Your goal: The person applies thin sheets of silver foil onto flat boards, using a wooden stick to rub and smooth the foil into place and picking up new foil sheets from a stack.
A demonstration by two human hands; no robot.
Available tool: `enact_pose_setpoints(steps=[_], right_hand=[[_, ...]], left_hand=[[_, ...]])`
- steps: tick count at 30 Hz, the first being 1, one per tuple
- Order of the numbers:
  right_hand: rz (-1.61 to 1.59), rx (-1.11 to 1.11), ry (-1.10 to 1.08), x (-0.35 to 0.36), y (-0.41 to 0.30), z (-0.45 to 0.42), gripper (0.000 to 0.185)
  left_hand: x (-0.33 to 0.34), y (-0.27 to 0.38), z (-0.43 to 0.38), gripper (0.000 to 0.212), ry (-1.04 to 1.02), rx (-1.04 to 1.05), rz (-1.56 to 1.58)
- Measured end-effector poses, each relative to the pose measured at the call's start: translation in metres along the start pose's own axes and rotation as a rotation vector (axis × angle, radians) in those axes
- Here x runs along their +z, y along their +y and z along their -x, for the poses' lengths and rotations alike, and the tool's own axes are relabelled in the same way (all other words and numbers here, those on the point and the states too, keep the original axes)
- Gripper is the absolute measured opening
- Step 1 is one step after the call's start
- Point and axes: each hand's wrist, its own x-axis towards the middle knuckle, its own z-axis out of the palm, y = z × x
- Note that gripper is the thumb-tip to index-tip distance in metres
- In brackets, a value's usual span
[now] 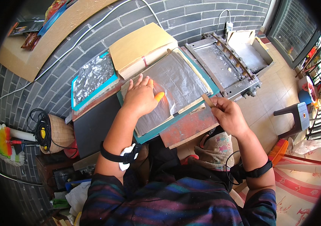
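Note:
My left hand (142, 97) lies spread and palm down on the left part of a thin, shiny grey foil-like sheet (181, 80). Orange finger covers sit on its thumb and on one finger. The sheet tops a stack of pale paper (208, 88), which rests on a teal ribbed mat (154, 131). In my right hand (229, 114), a flat thin wooden strip (208, 100) is pinched between thumb and fingers. The strip's free end is at the stack's right front corner; whether it touches the paper cannot be told.
Behind the sheet stands a thick block of tan paper (143, 48). A blue-rimmed tray (94, 80) of crumpled silvery foil is at the left. To the right are a metal frame device (219, 62) and a shallow box (251, 56). A reddish board (188, 127) juts toward me.

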Motion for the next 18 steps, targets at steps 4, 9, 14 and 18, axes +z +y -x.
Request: enact_pose_setpoints(steps=[4,9,14,18], right_hand=[[-0.014,0.025,-0.006,-0.0005,-0.0002,-0.0031,0.023],[-0.042,0.038,-0.008,-0.0010,-0.0033,-0.0045,0.022],[-0.060,0.042,0.002,-0.0012,0.0002,-0.0051,0.021],[-0.110,0.063,0.015,-0.0020,0.0008,-0.0049,0.022]], left_hand=[[-0.0024,0.0013,0.0001,0.074,-0.016,-0.007,0.000],[-0.0021,0.0006,-0.0003,0.074,-0.019,-0.004,-0.009],[-0.0020,0.0007,-0.0004,0.075,-0.021,-0.001,-0.002],[-0.0021,0.0005,-0.0012,0.075,-0.027,-0.003,-0.004]])
